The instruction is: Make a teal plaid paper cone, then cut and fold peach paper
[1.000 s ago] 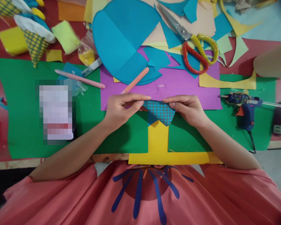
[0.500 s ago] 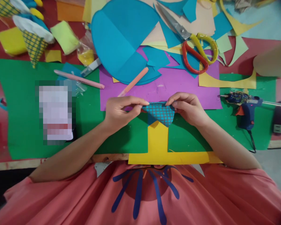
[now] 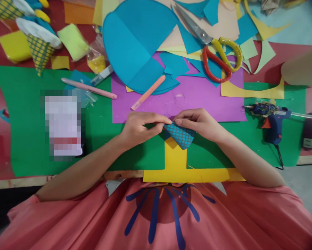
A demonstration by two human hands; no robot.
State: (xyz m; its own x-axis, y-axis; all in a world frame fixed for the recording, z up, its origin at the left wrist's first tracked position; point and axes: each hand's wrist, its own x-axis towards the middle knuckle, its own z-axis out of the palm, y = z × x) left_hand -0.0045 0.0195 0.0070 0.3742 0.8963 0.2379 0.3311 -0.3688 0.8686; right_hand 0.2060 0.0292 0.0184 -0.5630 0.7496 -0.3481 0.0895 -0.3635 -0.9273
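Observation:
A small blue paper cone (image 3: pixel 180 135) with a brown grid of lines is held between both hands, its wide end toward me. With thumb and forefinger my left hand (image 3: pixel 145 126) pinches the cone's upper left tip. My right hand (image 3: pixel 201 123) pinches along its upper edge, the fingertips close to those of the left. Below the cone lies a yellow T-shaped paper strip (image 3: pixel 175 159) at the table's near edge. Part of the cone is hidden behind the right fingers.
Scissors (image 3: pixel 210 43) lie on paper scraps at the back. A glue gun (image 3: pixel 272 121) rests at right. An orange marker (image 3: pixel 148 93) and a pink marker (image 3: pixel 89 88) lie near a big blue paper circle (image 3: pixel 135 41). A blurred-out rectangular object (image 3: pixel 63 125) lies at left.
My right hand has moved left toward the left hand along the cone's upper edge. The cone has tilted and come slightly closer to me; its pinched edge looks shorter.

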